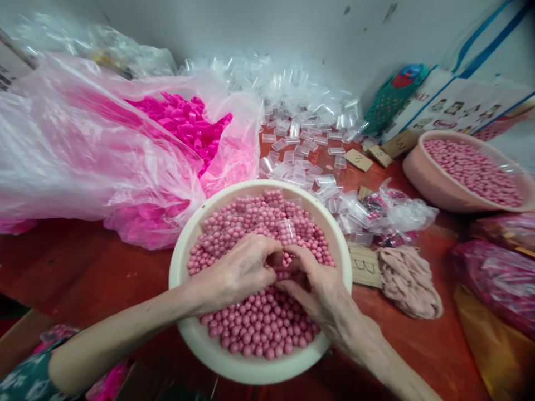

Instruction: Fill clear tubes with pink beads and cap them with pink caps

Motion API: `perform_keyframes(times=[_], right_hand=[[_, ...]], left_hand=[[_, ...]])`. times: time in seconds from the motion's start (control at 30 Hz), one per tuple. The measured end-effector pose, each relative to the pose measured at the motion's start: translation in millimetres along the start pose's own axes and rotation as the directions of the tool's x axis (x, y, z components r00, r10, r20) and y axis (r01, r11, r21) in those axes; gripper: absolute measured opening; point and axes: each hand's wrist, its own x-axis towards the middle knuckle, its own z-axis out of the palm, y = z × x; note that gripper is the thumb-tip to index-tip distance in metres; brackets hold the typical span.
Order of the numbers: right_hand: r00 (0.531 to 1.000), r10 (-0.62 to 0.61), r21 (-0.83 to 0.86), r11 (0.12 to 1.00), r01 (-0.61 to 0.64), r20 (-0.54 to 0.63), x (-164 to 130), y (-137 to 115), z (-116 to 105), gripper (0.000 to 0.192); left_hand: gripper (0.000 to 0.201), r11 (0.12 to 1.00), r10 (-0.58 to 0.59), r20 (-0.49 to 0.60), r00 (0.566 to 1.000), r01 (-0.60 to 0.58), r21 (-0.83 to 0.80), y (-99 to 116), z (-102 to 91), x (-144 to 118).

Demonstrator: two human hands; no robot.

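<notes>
A cream basin (184,328) full of round pink beads (259,323) stands in front of me. Over its middle, my left hand (246,262) is closed, with the fingers curled and pressed together. My right hand (313,278) meets it from the other side, thumb and fingers bent in a pinch. Whatever lies between the fingertips is hidden or too small to name. Just beyond the hands, small clear packets filled with pink beads (259,217) rest on the loose beads. A clear plastic piece (287,229) lies close to my right fingers.
A plastic bag (96,150) of bright pink plastic pieces (188,120) is at left. Clear plastic pieces (292,89) are heaped behind the basin. To the right are marked cardboard (364,266), a crumpled cloth (409,281) and a pink basin of beads (422,178).
</notes>
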Motion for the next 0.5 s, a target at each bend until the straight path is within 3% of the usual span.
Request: perform_keyframes(times=[0.1, 0.27, 0.37, 0.5], right_hand=[[0.992, 0.006, -0.027, 1.000, -0.010, -0.129, -4, 3, -10, 0.032], [0.912, -0.024, -0.206, 0.976, -0.066, -0.410, -1, 17, -33, 0.014], [0.891, -0.082, -0.315, 0.946, -0.071, -0.447, 8, 22, -36, 0.014], [0.906, -0.115, -0.462, 0.882, -0.096, -0.407, 20, 24, -33, 0.011]], left_hand=[[0.020, 0.998, -0.034, -0.068, 0.997, 0.037, 0.042, 2, -3.4, -8], [0.014, 0.987, 0.055, -0.211, 0.976, -0.020, 0.162, -7, -11.7, -28], [0.011, 0.949, 0.023, -0.236, 0.971, 0.054, 0.311, -13, -13.4, -37], [0.012, 0.887, -0.111, -0.124, 0.986, 0.154, 0.436, -10, -5.0, -41]])
